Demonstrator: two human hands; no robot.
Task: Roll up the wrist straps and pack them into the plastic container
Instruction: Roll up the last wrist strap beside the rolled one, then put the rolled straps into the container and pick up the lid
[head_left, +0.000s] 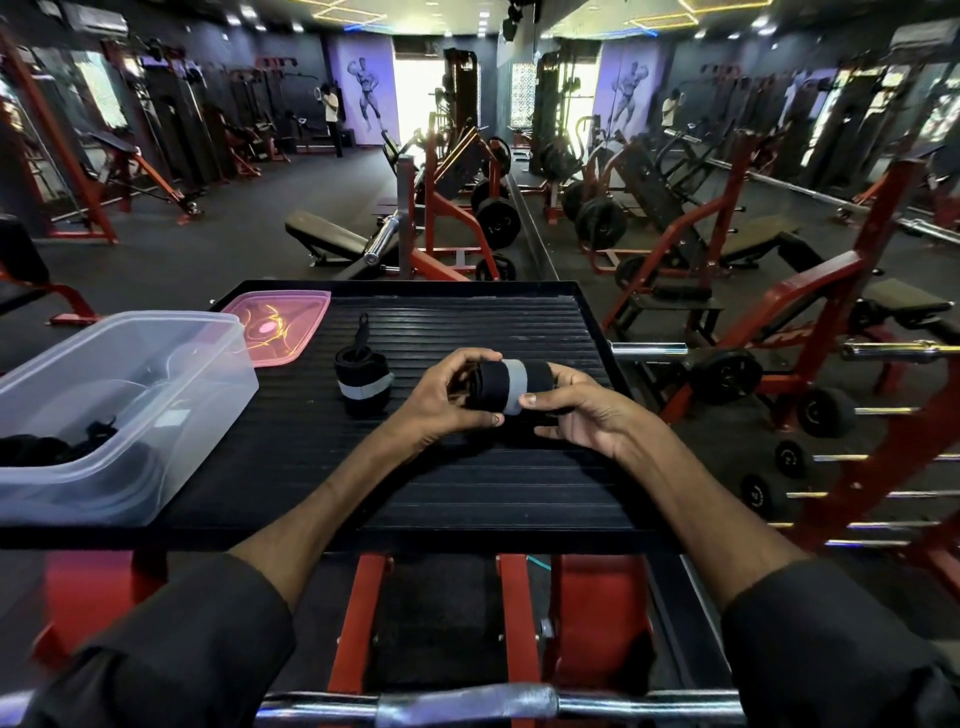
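A rolled strap (511, 385), black with a grey band round its middle, was held just above the ribbed black platform (467, 483), between both hands. The left hand (441, 397) gripped its left end, fingers curled over the top and thumb underneath near the grey band. The right hand (576, 410) clasped the right end, thumb pressed along the front of the roll and fingers wrapped behind it. The roll lay roughly level, its axis running left to right.

Just to the left of the hands, a second strap (362, 375) stood on the platform, already rolled, with a grey stripe across its lower part and a black loop sticking up from its top. It was apart from the left hand, not touching it.

Farther left, the clear container (156, 374) sat on the platform's left edge, open at the top. Dark straps (57, 444) lay in its near left corner; how many could not be told. Behind it, at the platform's far left corner, the pink lid (280, 325) lay flat, its near edge partly hidden by the container.

Both forearms came in from the bottom, bare from dark sleeves (171, 654). A chrome bar (467, 704) crossed the bottom edge, with red frame (519, 618) under the platform.
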